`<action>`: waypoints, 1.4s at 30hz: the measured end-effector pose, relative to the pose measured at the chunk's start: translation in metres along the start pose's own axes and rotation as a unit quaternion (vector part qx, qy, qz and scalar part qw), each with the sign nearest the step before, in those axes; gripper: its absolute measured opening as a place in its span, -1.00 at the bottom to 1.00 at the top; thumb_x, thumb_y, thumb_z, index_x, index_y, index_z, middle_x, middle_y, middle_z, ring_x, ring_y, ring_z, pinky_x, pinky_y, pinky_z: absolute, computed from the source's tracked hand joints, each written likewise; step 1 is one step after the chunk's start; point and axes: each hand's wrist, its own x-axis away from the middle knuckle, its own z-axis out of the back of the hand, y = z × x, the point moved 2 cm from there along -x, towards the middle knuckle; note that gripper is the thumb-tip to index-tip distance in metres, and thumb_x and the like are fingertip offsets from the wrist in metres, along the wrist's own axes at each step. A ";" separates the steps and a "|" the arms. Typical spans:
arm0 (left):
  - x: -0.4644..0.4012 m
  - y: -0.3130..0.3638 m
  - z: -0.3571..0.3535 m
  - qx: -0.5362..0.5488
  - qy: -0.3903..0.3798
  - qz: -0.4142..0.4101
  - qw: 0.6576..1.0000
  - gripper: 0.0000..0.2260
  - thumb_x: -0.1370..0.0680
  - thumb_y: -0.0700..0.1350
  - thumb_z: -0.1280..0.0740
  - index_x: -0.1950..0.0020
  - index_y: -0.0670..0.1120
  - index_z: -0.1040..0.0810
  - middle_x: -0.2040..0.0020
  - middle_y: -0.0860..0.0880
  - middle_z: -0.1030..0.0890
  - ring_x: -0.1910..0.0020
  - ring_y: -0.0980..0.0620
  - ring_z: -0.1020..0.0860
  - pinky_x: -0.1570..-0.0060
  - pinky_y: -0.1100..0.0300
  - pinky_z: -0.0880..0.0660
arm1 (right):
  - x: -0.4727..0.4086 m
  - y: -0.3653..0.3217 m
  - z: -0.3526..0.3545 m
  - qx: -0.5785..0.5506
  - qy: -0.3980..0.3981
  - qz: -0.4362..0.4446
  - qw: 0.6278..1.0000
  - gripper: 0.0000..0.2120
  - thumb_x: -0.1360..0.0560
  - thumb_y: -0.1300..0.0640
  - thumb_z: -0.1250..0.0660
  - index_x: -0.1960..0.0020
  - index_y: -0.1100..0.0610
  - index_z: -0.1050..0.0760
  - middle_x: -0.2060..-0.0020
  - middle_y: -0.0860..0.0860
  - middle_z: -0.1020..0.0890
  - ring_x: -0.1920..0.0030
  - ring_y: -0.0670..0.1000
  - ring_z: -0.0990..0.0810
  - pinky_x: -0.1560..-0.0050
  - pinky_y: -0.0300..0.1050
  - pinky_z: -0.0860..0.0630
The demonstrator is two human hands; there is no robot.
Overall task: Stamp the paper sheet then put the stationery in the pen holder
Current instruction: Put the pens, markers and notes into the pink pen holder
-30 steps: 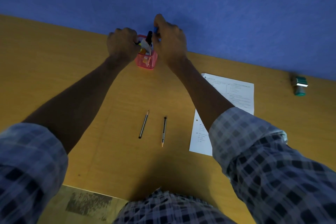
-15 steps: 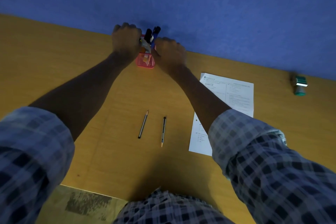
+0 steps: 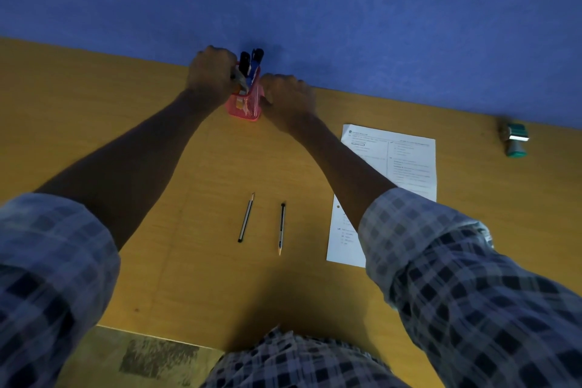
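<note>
A pink mesh pen holder (image 3: 245,109) stands at the back edge of the wooden table (image 3: 472,198). A black marker (image 3: 244,58) and a blue marker (image 3: 255,63) stick up out of it. My left hand (image 3: 210,76) is curled at the holder's left rim and pinches a pale pen (image 3: 238,80) that reaches into the holder. My right hand (image 3: 288,94) has curled fingers pressed against the holder's right side. Two pencils (image 3: 246,218) (image 3: 281,228) lie side by side mid-table. The printed paper sheet (image 3: 407,161) lies to the right, partly under my right sleeve.
A green stamp (image 3: 515,140) lies on its side at the far right, near the blue wall (image 3: 346,9). My checked sleeves fill the lower corners. A patterned floor patch (image 3: 151,356) shows below the table's near edge.
My right hand lowered the blue marker into the holder, let go, and dropped to the holder's right side. My left hand stayed at the left rim.
</note>
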 end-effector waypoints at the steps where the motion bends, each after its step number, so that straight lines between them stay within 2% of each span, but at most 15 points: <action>1: 0.001 0.001 -0.001 0.006 -0.002 -0.002 1.000 -0.83 -0.49 -0.17 -0.45 0.06 -0.29 -0.65 0.13 -0.27 -0.67 0.15 -0.23 -0.65 0.19 0.06 -0.54 | 0.001 0.000 0.000 -0.001 -0.001 -0.002 1.000 -0.76 -0.56 0.03 -0.22 -0.11 0.13 -0.54 0.07 0.07 -0.66 0.11 0.08 -0.65 0.20 -0.13 -0.50; 4: 0.002 0.001 -0.003 0.012 -0.009 -0.011 1.000 -0.79 -0.52 -0.12 -0.43 0.00 -0.27 -0.67 0.11 -0.25 -0.68 0.16 -0.21 -0.66 0.16 0.05 -0.59 | 0.004 0.002 0.000 -0.001 0.002 0.005 1.000 -0.76 -0.56 0.03 -0.24 -0.12 0.12 -0.55 0.07 0.06 -0.67 0.10 0.08 -0.65 0.22 -0.15 -0.45; 7: 0.004 0.000 -0.003 0.009 0.007 -0.030 0.999 -0.79 -0.54 -0.06 -0.40 0.01 -0.20 -0.70 0.13 -0.19 -0.69 0.17 -0.17 -0.65 0.24 0.13 -0.47 | 0.006 0.006 0.000 -0.015 0.004 0.001 1.000 -0.76 -0.57 0.01 -0.25 -0.15 0.09 -0.56 0.05 0.04 -0.68 0.09 0.05 -0.65 0.21 -0.17 -0.41; 10: 0.007 0.001 -0.005 -0.030 0.043 -0.075 0.996 -0.76 -0.52 -0.02 -0.38 0.07 -0.18 -0.71 0.10 -0.18 -0.68 -0.04 -0.20 -0.54 0.05 0.01 -0.38 | 0.010 0.008 0.000 -0.003 0.002 -0.006 1.000 -0.75 -0.57 0.04 -0.24 -0.17 0.10 -0.54 0.04 0.06 -0.68 0.05 0.09 -0.65 0.16 -0.11 -0.50; 12: 0.009 0.002 -0.005 -0.060 0.048 -0.066 0.995 -0.70 -0.51 0.00 -0.35 0.07 -0.24 -0.68 0.04 -0.21 -0.65 -0.18 -0.24 -0.45 -0.08 -0.09 -0.35 | 0.015 0.010 -0.001 0.003 0.003 -0.009 1.000 -0.75 -0.56 0.05 -0.23 -0.17 0.11 -0.54 0.04 0.07 -0.67 0.03 0.11 -0.64 0.15 -0.13 -0.42; 14: 0.011 0.001 -0.005 -0.068 0.043 -0.054 0.995 -0.69 -0.51 0.01 -0.32 0.04 -0.23 -0.68 -0.01 -0.22 -0.64 -0.23 -0.24 -0.42 -0.11 -0.11 -0.32 | 0.021 0.012 -0.003 0.010 -0.007 -0.017 1.000 -0.73 -0.55 0.03 -0.23 -0.18 0.11 -0.53 0.02 0.08 -0.66 0.00 0.13 -0.62 0.14 -0.13 -0.38; 17: 0.019 0.000 -0.001 -0.061 0.054 -0.044 0.996 -0.70 -0.52 -0.01 -0.29 -0.06 -0.18 -0.66 -0.10 -0.19 -0.61 -0.27 -0.21 -0.40 -0.14 -0.09 -0.31 | 0.032 0.015 -0.007 0.014 -0.038 -0.032 0.999 -0.68 -0.54 0.03 -0.24 -0.24 0.11 -0.50 -0.06 0.09 -0.65 -0.06 0.15 -0.61 0.03 -0.06 -0.50; 20: 0.035 0.001 0.002 -0.056 0.081 -0.031 0.995 -0.67 -0.51 -0.04 -0.28 -0.18 -0.18 -0.59 -0.15 -0.18 -0.58 -0.25 -0.21 -0.42 -0.11 -0.06 -0.35 | 0.048 0.016 -0.012 -0.001 -0.075 -0.049 0.996 -0.67 -0.54 0.03 -0.26 -0.25 0.13 -0.49 -0.06 0.09 -0.65 -0.07 0.14 -0.61 -0.07 0.01 -0.56; 24: 0.064 0.008 0.002 -0.041 0.111 -0.018 0.993 -0.70 -0.52 0.00 -0.26 -0.10 -0.18 -0.59 -0.03 -0.20 -0.59 -0.09 -0.23 -0.51 0.03 -0.03 -0.41 | 0.073 0.017 -0.020 -0.019 -0.115 -0.072 0.991 -0.71 -0.51 0.01 -0.30 -0.17 0.12 -0.54 0.00 0.07 -0.67 -0.03 0.11 -0.62 -0.08 -0.02 -0.56; 29: 0.104 0.011 -0.006 -0.030 0.123 0.006 0.992 -0.64 -0.51 -0.02 -0.29 -0.24 -0.17 -0.54 -0.16 -0.19 -0.56 -0.18 -0.22 -0.49 -0.06 -0.06 -0.40 | 0.107 0.012 -0.028 -0.023 -0.158 -0.078 0.984 -0.72 -0.47 -0.03 -0.37 -0.12 0.09 -0.58 0.00 0.03 -0.68 -0.01 0.07 -0.63 0.01 -0.10 -0.49; 32: 0.123 0.014 -0.012 0.006 0.132 0.004 0.991 -0.66 -0.48 -0.08 -0.35 -0.22 -0.20 -0.56 -0.10 -0.20 -0.58 -0.11 -0.23 -0.53 -0.02 -0.06 -0.45 | 0.121 0.009 -0.030 -0.024 -0.182 -0.087 0.979 -0.72 -0.47 -0.02 -0.39 -0.08 0.14 -0.58 0.05 0.06 -0.68 0.05 0.08 -0.64 -0.02 -0.04 -0.59; 34: 0.136 0.019 -0.020 0.048 0.110 0.010 0.993 -0.74 -0.49 -0.09 -0.38 -0.11 -0.20 -0.61 0.00 -0.18 -0.62 0.01 -0.21 -0.59 0.05 -0.02 -0.50 | 0.130 0.006 -0.032 -0.017 -0.206 -0.089 0.974 -0.72 -0.47 -0.02 -0.39 -0.04 0.17 -0.58 0.09 0.07 -0.67 0.07 0.09 -0.65 -0.02 0.00 -0.61; 36: 0.151 0.025 -0.033 0.068 0.034 0.043 0.996 -0.77 -0.49 -0.04 -0.39 -0.06 -0.14 -0.63 0.04 -0.13 -0.66 0.07 -0.16 -0.62 0.11 0.05 -0.51 | 0.140 0.001 -0.034 -0.011 -0.225 -0.086 0.970 -0.68 -0.47 -0.06 -0.39 -0.04 0.18 -0.57 0.10 0.08 -0.66 0.08 0.10 -0.65 -0.02 0.01 -0.61; 39: 0.174 0.031 -0.058 0.047 -0.107 0.117 0.986 -0.74 -0.46 0.04 -0.40 -0.05 -0.07 -0.63 0.00 -0.11 -0.66 0.03 -0.16 -0.62 0.13 0.11 -0.49 | 0.151 -0.005 -0.037 -0.022 -0.235 -0.085 0.968 -0.62 -0.46 -0.11 -0.40 -0.06 0.19 -0.58 0.08 0.11 -0.66 0.07 0.12 -0.65 -0.02 0.02 -0.62; 42: 0.191 0.033 -0.073 0.057 -0.157 0.149 0.975 -0.72 -0.43 0.03 -0.41 -0.07 -0.07 -0.61 -0.02 -0.13 -0.64 -0.02 -0.19 -0.59 0.15 0.12 -0.46 | 0.162 -0.009 -0.039 -0.035 -0.244 -0.091 0.965 -0.63 -0.43 -0.07 -0.43 -0.07 0.19 -0.57 0.06 0.15 -0.65 0.04 0.16 -0.63 0.02 0.02 -0.62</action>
